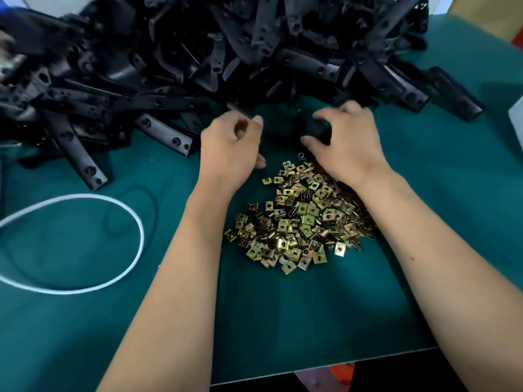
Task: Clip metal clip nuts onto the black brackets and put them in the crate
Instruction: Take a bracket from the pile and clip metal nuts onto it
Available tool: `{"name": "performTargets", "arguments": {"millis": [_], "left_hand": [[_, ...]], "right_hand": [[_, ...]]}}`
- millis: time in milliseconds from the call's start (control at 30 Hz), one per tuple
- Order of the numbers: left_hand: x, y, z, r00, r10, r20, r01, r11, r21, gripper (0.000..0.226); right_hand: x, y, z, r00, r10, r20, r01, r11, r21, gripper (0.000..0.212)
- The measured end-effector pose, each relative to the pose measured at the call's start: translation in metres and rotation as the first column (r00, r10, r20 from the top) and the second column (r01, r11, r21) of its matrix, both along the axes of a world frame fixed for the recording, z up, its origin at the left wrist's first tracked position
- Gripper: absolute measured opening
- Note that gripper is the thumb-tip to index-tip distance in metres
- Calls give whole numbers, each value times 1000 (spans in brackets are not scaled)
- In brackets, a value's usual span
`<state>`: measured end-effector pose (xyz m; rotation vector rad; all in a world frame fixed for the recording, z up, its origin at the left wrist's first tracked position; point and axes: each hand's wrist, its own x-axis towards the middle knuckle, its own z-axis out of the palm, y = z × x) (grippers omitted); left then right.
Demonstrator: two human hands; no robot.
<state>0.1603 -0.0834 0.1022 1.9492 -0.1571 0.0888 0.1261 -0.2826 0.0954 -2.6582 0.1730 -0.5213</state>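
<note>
no readable text, labels or numbers

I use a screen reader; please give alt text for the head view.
Two bare hands work at a green table: the right hand grips a black bracket, the left hand is curled beside it. Clip nuts lie heaped below, brackets piled behind.

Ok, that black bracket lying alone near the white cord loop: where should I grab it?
Take the black bracket by its near end, the one pointing toward you, coming from above with the left hand. That end lies free on the green mat; its far end is buried under the pile.
</note>
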Motion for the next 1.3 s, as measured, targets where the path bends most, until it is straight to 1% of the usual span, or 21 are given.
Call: {"name": "performTargets", "arguments": {"millis": [33,67,100,167,233,300,400,467,533,600,633,700,767,833,900,967,1033,1067,1133,1200,1300], "left_hand": [[-1,0,0,997,-20,-72,18,1000,-17,31],[-2,0,0,988,-42,-148,35,998,-50,32],[-2,-1,0,974,-65,-217,45,995,-93,31],[-3,-4,1,943,-98,-318,24,973,-227,31],[-5,-4,4,921,-142,-363,-17,916,-401,34],[-8,-6,6,923,-183,-339,-17,861,-509,31],[-13,-11,6,946,-179,-270,3,840,-543,33],[-15,-11,10,963,-134,-233,-20,829,-560,33],[-12,-3,16,981,-55,-186,-60,827,-558,28],[-4,16,25,993,-18,-113,-54,799,-599,23],[-1,29,30,997,-7,-78,-44,766,-642,21],[4,53,35,999,11,-45,-41,663,-747,15],[6,69,33,998,11,-61,-57,550,-833,13],[6,77,27,996,5,-88,-79,494,-866,21],[7,77,22,994,11,-111,-103,481,-870,22],[9,76,20,992,10,-123,-114,445,-888,21],[11,77,21,993,7,-121,-113,416,-902,22],[12,77,21,993,6,-120,-112,414,-904,22],[13,78,20,992,10,-129,-122,411,-904,21],[13,77,18,990,14,-143,-137,401,-906,20],[11,71,17,986,-8,-167,-150,395,-906,18]], "right_hand": [[1,-1,-1,999,7,-42,-8,1000,-1,49],[1,-2,-1,998,38,-44,-37,998,42,45],[0,-1,0,997,73,-26,-70,990,124,37],[-3,3,0,994,105,24,-108,956,273,24],[-5,7,0,992,93,83,-118,918,378,23],[-7,11,2,981,81,175,-155,870,467,23],[-12,17,8,947,123,298,-268,815,514,20],[-16,26,10,919,202,339,-360,782,509,21],[-21,35,10,901,271,339,-418,751,511,31],[-27,44,11,888,373,269,-459,761,458,48],[-30,50,12,868,458,194,-496,778,384,54],[-36,63,11,790,612,13,-607,781,147,60],[-42,82,11,720,686,-103,-693,719,-53,61],[-47,100,12,676,723,-141,-737,658,-157,61],[-50,114,11,632,757,-167,-774,607,-181,59],[-51,125,9,594,772,-226,-804,554,-218,56],[-50,133,9,569,773,-279,-821,514,-249,48],[-50,135,10,559,777,-290,-828,508,-238,42],[-49,137,12,541,786,-297,-841,507,-189,32],[-48,135,15,541,789,-291,-840,522,-147,28],[-45,118,16,597,749,-288,-800,583,-142,28]]}}
